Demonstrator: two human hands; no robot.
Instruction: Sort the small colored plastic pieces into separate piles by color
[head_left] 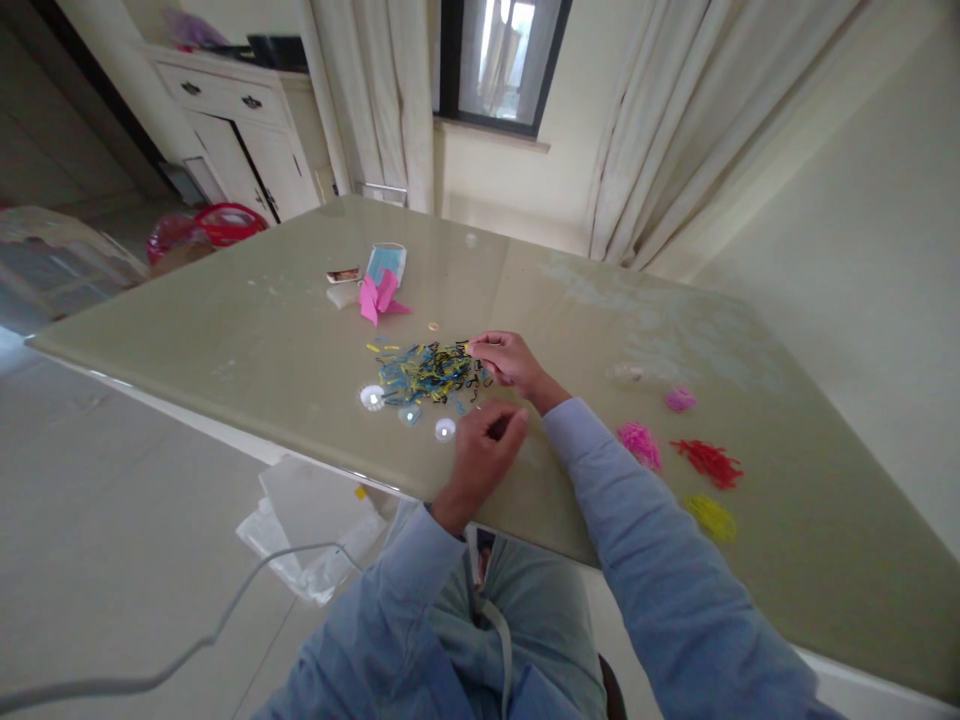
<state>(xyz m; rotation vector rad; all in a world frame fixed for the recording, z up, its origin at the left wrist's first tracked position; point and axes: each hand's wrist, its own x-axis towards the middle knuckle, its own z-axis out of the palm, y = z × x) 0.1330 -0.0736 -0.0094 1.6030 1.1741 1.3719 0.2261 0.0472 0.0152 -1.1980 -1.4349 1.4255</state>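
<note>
A loose pile of blue, yellow and black strands (424,372) lies on the glossy table (300,350). My right hand (506,360) is at the pile's right edge, thumb and fingertips pinched together; what they hold, if anything, is too small to name. Closer to me, my left hand (487,445) hovers at the table's near edge with its fingers curled, thumb close to the index finger; whatever is inside is hidden. Three small round clear discs, one of them a bright disc (444,430), lie along the near side of the pile.
Pink folded paper (382,298) and a light blue packet (387,262) lie behind the pile. To the right are pink strands (639,446), red strands (709,463), yellow strands (712,517) and a pink bundle (681,399). A grey cable (217,635) crosses the lower left.
</note>
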